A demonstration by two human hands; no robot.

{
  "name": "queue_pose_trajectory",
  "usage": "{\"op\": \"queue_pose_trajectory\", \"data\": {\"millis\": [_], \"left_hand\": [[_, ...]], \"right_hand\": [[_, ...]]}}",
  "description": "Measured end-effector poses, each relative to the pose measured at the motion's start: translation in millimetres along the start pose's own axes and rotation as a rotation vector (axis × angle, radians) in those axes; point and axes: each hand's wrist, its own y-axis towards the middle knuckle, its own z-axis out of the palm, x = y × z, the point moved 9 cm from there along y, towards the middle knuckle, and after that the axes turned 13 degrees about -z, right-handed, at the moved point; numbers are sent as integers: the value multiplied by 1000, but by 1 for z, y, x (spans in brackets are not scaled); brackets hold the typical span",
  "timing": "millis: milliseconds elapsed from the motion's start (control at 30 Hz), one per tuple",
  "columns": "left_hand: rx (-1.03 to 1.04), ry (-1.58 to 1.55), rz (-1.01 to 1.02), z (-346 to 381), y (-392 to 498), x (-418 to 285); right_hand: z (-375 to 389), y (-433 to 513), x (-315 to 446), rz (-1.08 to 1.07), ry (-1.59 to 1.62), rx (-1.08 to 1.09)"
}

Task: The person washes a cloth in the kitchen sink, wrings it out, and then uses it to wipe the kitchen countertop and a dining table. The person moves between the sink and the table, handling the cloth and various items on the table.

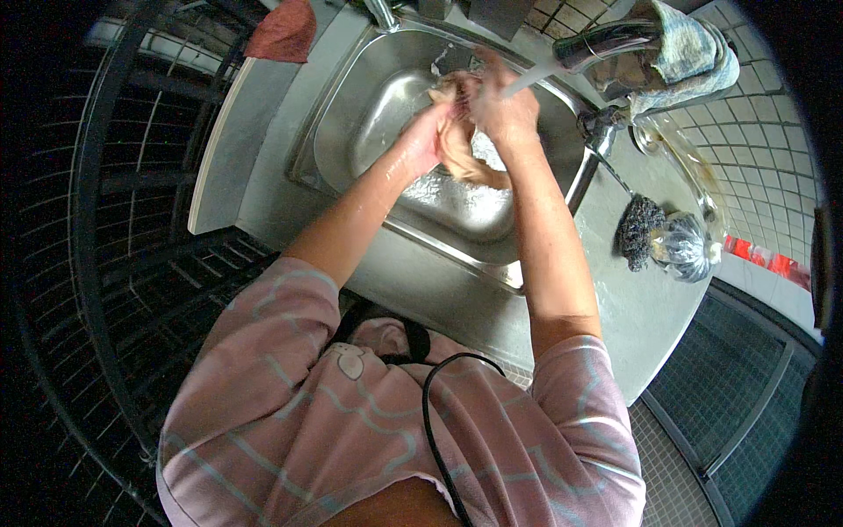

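Observation:
Over the stainless steel sink (pixel 379 155), my left hand (pixel 425 138) holds a limp, pale tan thing (pixel 461 158), and a strip of it droops toward the basin. Whether it is raw meat or wet cloth, I cannot tell. My right hand (pixel 510 112) is at its upper part, blurred, with its fingers raised, so its grip is unclear. A stream of water (pixel 533 76) runs from the faucet spout (pixel 579 54) onto my right hand. Water shines on the bottom of the basin and on my wet left forearm.
A blue-and-white cloth (pixel 691 49) hangs over the faucet. On the counter (pixel 599 290) to the right are a dark mesh scourer (pixel 639 227) and a knotted clear plastic bag (pixel 688 247). A reddish cloth (pixel 283 31) lies at the back left. Dark metal racks (pixel 141 178) stand left.

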Motion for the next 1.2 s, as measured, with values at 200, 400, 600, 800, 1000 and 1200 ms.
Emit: {"op": "queue_pose_trajectory", "data": {"millis": [200, 400, 600, 800, 1000, 1200], "left_hand": [[295, -184, -52, 15, -3, -14], [329, -174, -24, 13, -8, -32], [293, 117, -18, -5, -12, -55], [-204, 699, 195, -82, -48, -108], [-544, 1031, -77, -127, -20, -60], [26, -19, -290, -57, 35, 31]], "right_hand": [[54, -47, -42, 294, 880, 67], [99, -85, -18, 385, 1218, 172], [79, -71, -2, 271, 1203, 234], [26, -58, -33, 196, 796, 40], [-10, -46, -13, -118, 410, -308], [8, -64, 41, -312, 339, -177]]}}
